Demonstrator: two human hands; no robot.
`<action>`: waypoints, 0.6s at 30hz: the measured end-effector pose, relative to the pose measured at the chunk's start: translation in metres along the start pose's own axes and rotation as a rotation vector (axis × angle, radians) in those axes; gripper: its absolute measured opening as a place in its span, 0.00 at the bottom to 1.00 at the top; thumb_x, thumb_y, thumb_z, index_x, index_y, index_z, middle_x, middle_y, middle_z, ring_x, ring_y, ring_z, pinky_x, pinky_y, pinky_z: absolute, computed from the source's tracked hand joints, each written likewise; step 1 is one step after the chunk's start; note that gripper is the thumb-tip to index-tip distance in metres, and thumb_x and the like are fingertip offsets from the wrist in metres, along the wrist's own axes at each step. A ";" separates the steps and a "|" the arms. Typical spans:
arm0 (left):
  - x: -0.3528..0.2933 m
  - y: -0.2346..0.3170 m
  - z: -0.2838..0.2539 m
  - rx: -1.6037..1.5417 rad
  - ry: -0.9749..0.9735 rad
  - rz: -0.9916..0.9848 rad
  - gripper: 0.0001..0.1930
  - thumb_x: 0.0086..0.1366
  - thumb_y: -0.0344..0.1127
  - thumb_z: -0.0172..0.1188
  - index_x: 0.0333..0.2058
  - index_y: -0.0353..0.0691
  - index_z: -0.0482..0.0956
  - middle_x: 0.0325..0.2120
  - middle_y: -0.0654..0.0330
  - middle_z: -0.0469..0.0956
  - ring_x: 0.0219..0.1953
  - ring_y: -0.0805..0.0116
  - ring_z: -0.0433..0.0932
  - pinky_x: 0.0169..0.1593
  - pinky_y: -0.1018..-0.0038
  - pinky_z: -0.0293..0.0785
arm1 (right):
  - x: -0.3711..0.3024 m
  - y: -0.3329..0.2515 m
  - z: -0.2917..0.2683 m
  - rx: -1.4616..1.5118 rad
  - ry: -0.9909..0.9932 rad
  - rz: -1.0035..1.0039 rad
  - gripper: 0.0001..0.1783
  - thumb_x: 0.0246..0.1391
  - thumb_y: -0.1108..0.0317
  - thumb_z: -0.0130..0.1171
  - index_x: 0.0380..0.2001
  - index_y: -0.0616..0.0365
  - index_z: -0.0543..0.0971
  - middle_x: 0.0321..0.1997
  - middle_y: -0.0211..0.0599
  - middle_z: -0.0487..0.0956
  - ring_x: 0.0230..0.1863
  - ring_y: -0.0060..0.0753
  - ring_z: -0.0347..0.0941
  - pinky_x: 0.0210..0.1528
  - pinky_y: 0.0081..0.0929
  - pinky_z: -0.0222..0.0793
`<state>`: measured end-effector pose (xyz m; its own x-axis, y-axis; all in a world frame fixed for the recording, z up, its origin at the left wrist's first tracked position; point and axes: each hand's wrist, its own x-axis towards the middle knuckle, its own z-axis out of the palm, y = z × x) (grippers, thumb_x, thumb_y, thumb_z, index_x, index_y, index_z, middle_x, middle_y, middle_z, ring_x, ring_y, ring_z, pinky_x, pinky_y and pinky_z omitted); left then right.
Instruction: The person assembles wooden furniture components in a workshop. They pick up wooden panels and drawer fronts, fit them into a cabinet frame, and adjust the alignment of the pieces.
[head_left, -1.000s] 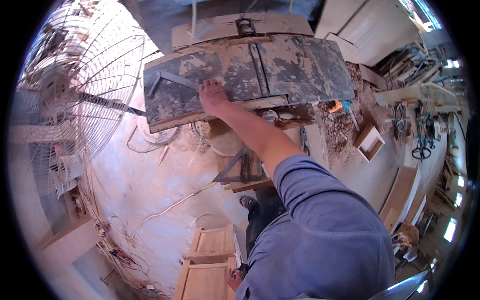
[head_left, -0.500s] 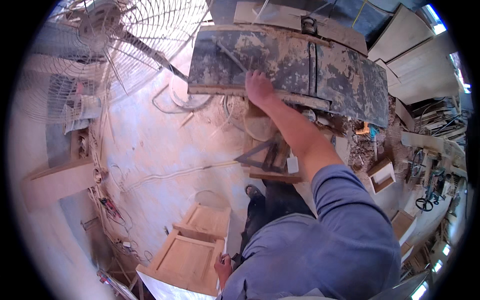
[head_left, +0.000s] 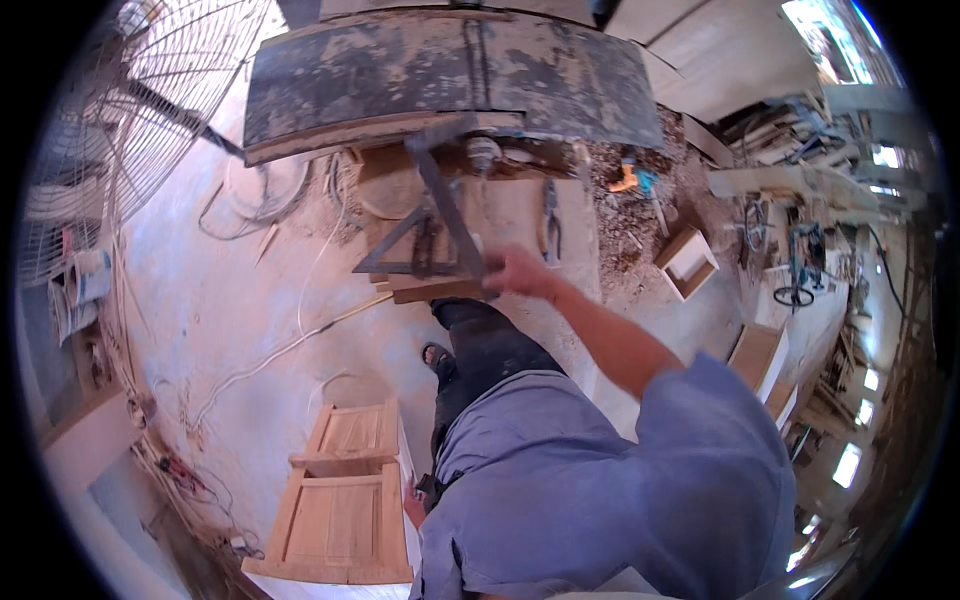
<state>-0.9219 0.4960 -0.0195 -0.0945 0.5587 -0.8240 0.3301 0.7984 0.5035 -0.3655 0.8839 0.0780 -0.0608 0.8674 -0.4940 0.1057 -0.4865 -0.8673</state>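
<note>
My right hand (head_left: pixel 517 272) is closed on one end of a dark carpenter's square (head_left: pixel 447 205), above a small wooden stand (head_left: pixel 430 291). The square's long arm slants up and away, and its short arm lies by the near edge of the scuffed dark tabletop (head_left: pixel 360 80). A dark triangular frame (head_left: pixel 390 248) rests on the stand, partly behind the square. My left hand (head_left: pixel 414 508) hangs low beside a pale wooden cabinet (head_left: pixel 335 520) with panelled front; its fingers are small and partly hidden, so whether they hold anything cannot be made out.
A large wire-caged fan (head_left: pixel 170 70) stands at the far left. Pliers (head_left: pixel 551 222) lie on a board right of the stand. Beyond are wood shavings, an orange-and-teal power tool (head_left: pixel 630 178) and a small open box (head_left: pixel 687 264). A pale cable (head_left: pixel 262 366) crosses the floor.
My right hand has drawn back from the dark tabletop toward me, bringing the square with it to above the stand. The whole view has shifted; my left hand stays by the cabinet.
</note>
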 end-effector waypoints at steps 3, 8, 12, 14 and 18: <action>-0.010 0.119 -0.008 0.161 0.030 0.042 0.28 0.65 0.31 0.64 0.63 0.29 0.72 0.41 0.51 0.84 0.42 0.65 0.83 0.47 0.71 0.80 | -0.089 0.050 0.026 0.181 0.133 0.204 0.13 0.48 0.79 0.63 0.40 0.60 0.82 0.29 0.27 0.78 0.29 0.19 0.72 0.31 0.22 0.69; 0.008 0.101 -0.021 0.209 0.134 0.173 0.28 0.66 0.30 0.62 0.62 0.22 0.70 0.42 0.47 0.84 0.41 0.66 0.83 0.46 0.71 0.80 | -0.171 0.099 0.028 0.260 0.384 0.253 0.11 0.49 0.79 0.63 0.39 0.61 0.82 0.28 0.28 0.79 0.26 0.19 0.72 0.26 0.22 0.66; -0.018 0.097 -0.002 0.117 0.161 0.180 0.28 0.66 0.30 0.62 0.63 0.22 0.69 0.41 0.48 0.84 0.40 0.66 0.83 0.45 0.72 0.80 | -0.160 0.114 -0.003 0.294 0.514 0.212 0.09 0.51 0.78 0.63 0.38 0.58 0.83 0.27 0.27 0.77 0.25 0.21 0.72 0.24 0.24 0.66; -0.037 0.098 0.007 0.147 0.199 0.197 0.29 0.66 0.31 0.62 0.62 0.22 0.70 0.40 0.49 0.84 0.39 0.66 0.83 0.44 0.73 0.80 | -0.122 0.117 -0.026 0.378 0.558 0.150 0.09 0.52 0.78 0.63 0.37 0.57 0.83 0.27 0.27 0.77 0.25 0.23 0.73 0.24 0.27 0.66; -0.074 0.089 0.035 0.129 0.269 0.153 0.30 0.64 0.34 0.65 0.61 0.23 0.72 0.41 0.48 0.84 0.38 0.64 0.83 0.44 0.71 0.81 | -0.057 0.149 -0.070 -0.795 0.410 -0.081 0.11 0.50 0.74 0.63 0.39 0.57 0.84 0.28 0.29 0.80 0.27 0.31 0.76 0.27 0.34 0.70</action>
<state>-0.8528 0.5179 0.0767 -0.2733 0.7229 -0.6346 0.4741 0.6753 0.5650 -0.2771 0.7696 -0.0190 0.2449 0.9393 -0.2403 0.7820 -0.3379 -0.5237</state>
